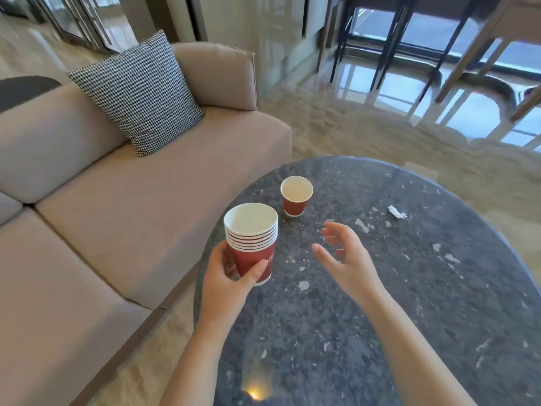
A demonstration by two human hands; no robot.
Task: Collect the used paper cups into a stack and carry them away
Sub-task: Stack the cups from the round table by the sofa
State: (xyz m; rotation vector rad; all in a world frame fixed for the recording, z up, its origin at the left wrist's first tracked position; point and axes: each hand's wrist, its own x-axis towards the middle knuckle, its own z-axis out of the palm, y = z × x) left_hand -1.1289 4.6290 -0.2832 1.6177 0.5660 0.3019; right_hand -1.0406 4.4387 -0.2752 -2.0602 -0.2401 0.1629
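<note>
One cup [296, 195] is left standing on the table [439, 303], just past your stack [252, 241]. Your left hand [227, 276] is wrapped around the stack, near the table's edge. Your right hand [347, 254] is spread wide and holds nothing. Next, I think you grab that cup and drop it in. The stack's far side is hidden.

left hand [227, 272] holds the cup stack [251, 240]; right hand [347, 259] hovers, fingers spread.
</note>
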